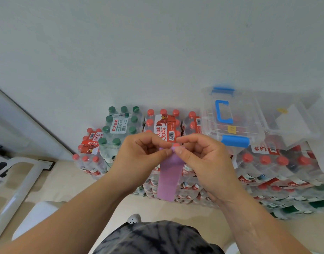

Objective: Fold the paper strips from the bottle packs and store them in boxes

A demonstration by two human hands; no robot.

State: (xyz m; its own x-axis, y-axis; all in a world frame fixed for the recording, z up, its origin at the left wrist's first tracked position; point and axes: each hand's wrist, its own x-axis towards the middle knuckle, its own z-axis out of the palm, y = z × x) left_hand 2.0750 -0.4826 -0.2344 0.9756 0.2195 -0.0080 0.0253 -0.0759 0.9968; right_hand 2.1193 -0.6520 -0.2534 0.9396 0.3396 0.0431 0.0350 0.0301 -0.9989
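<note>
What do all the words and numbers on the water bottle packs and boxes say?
"农夫山泉": white label on the green-capped pack.
"饮用纯净水": same label.
"农夫山泉": red label on the far left red-capped pack.
"30周年": red label on the middle red-capped pack.
Barcode digits and small print on the labels: too small to read.
Yellow sticker on the clear box: blurred.
Purple paper strip: no text.
</note>
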